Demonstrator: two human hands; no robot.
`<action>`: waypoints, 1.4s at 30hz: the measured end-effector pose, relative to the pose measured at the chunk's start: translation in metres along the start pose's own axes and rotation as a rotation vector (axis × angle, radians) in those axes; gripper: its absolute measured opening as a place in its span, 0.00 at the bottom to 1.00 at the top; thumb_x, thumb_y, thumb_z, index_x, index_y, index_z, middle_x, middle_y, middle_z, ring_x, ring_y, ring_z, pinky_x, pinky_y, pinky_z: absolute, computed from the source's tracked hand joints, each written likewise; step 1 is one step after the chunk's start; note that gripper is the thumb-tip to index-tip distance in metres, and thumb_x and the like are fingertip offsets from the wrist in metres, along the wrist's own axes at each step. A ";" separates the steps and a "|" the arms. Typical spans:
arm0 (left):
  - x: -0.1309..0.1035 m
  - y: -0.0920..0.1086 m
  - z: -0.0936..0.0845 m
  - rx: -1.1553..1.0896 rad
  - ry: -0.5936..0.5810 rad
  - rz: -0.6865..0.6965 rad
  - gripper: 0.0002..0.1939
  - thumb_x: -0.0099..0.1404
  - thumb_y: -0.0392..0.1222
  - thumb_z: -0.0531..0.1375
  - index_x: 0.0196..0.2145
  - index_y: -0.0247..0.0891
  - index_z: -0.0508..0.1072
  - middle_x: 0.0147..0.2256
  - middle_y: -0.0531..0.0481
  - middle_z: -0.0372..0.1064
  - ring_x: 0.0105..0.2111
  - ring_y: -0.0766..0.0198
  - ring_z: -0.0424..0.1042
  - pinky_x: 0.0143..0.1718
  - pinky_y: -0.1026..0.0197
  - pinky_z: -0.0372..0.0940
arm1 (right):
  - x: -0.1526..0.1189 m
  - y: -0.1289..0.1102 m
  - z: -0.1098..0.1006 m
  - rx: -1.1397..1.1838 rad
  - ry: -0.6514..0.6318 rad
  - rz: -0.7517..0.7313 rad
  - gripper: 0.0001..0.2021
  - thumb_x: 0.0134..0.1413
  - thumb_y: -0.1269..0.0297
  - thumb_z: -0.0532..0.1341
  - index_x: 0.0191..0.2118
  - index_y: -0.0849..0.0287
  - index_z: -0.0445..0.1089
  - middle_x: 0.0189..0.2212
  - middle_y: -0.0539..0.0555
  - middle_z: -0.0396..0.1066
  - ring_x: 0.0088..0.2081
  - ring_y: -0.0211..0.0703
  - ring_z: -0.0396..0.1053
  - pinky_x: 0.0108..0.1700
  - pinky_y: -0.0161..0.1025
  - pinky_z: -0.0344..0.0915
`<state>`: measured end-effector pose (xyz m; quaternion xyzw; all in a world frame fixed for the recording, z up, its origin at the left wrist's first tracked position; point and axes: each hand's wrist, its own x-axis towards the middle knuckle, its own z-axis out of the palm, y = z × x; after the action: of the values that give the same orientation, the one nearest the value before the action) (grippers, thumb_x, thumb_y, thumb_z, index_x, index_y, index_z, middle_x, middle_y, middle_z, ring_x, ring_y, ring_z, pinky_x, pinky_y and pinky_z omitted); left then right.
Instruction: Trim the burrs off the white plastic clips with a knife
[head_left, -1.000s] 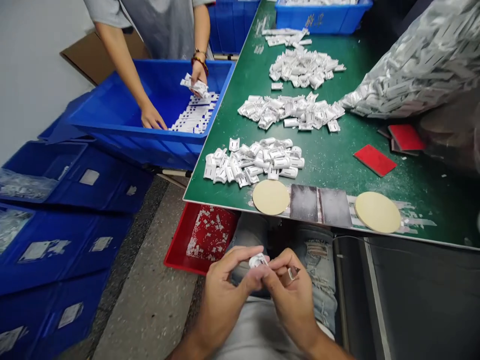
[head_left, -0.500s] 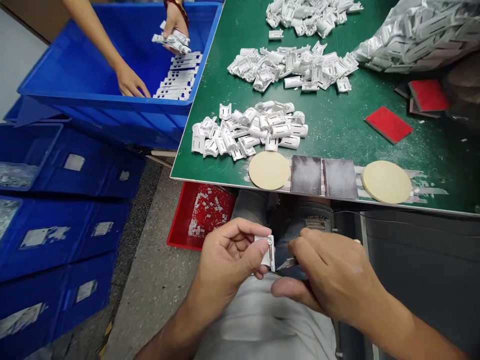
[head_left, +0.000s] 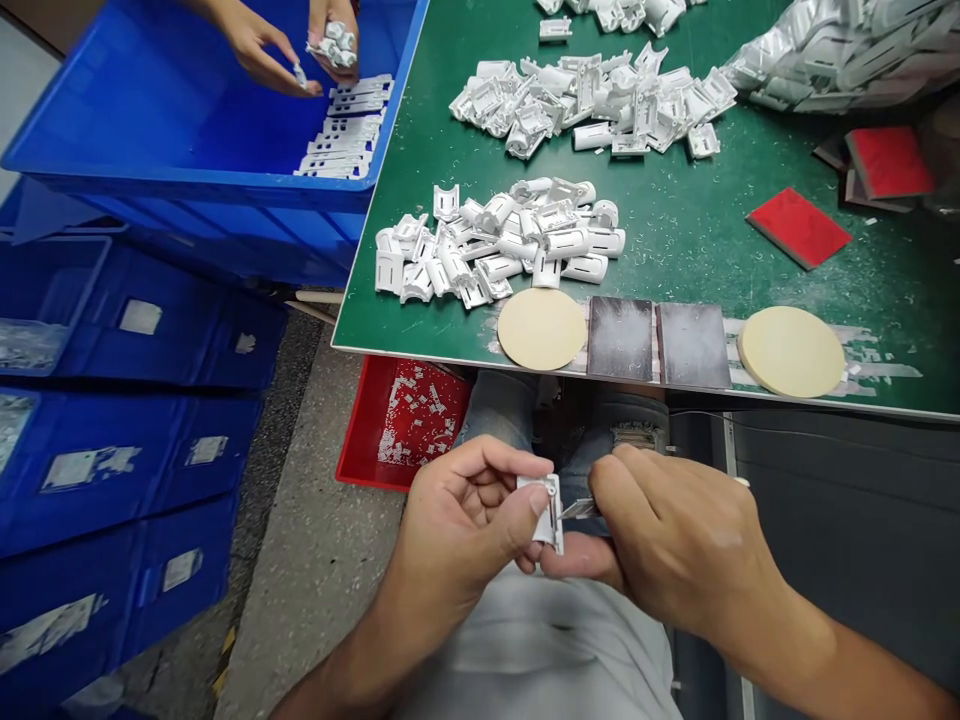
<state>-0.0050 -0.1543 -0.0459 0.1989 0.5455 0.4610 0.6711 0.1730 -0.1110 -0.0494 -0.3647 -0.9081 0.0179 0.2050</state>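
Between thumb and fingers, my left hand [head_left: 472, 520] pinches a small white plastic part [head_left: 550, 522] with a slotted edge, held above my lap. My right hand [head_left: 667, 530] is closed on a knife, whose pointed metal blade [head_left: 579, 509] sticks out towards the part. The blade's tip is at the part's right edge; whether it cuts in, I cannot tell. My right thumb rests against the lower end of the part. The knife's handle is mostly hidden in my fist.
Piles of white plastic parts [head_left: 499, 240] lie on the green table [head_left: 675, 220]. Cream discs [head_left: 541, 330] and dark pads [head_left: 619, 340] line its front edge. A red bin [head_left: 367, 430] with scraps stands below. Left, a co-worker's hands [head_left: 259, 45] hold parts over a blue crate [head_left: 187, 180].
My right thumb has come up against the part, and the blade's tip has shifted higher along its edge. The co-worker's lower hand has lifted from the crate with a small piece.
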 end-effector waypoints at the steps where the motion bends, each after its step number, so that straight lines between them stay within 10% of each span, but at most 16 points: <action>1: 0.000 0.000 0.000 0.005 0.011 0.002 0.04 0.58 0.36 0.70 0.32 0.38 0.79 0.22 0.56 0.73 0.17 0.71 0.72 0.18 0.72 0.68 | 0.000 0.000 0.000 0.001 0.004 0.006 0.31 0.67 0.38 0.44 0.20 0.55 0.58 0.17 0.48 0.53 0.19 0.38 0.49 0.24 0.42 0.44; 42: -0.001 -0.002 0.007 0.027 0.041 0.024 0.03 0.60 0.37 0.69 0.32 0.38 0.78 0.23 0.56 0.74 0.18 0.72 0.72 0.18 0.72 0.67 | -0.009 0.001 0.004 0.040 0.085 0.025 0.29 0.67 0.42 0.49 0.19 0.55 0.55 0.15 0.47 0.51 0.21 0.39 0.46 0.25 0.43 0.42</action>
<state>0.0025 -0.1542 -0.0447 0.2052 0.5628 0.4656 0.6514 0.1779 -0.1158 -0.0566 -0.3724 -0.8934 0.0233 0.2502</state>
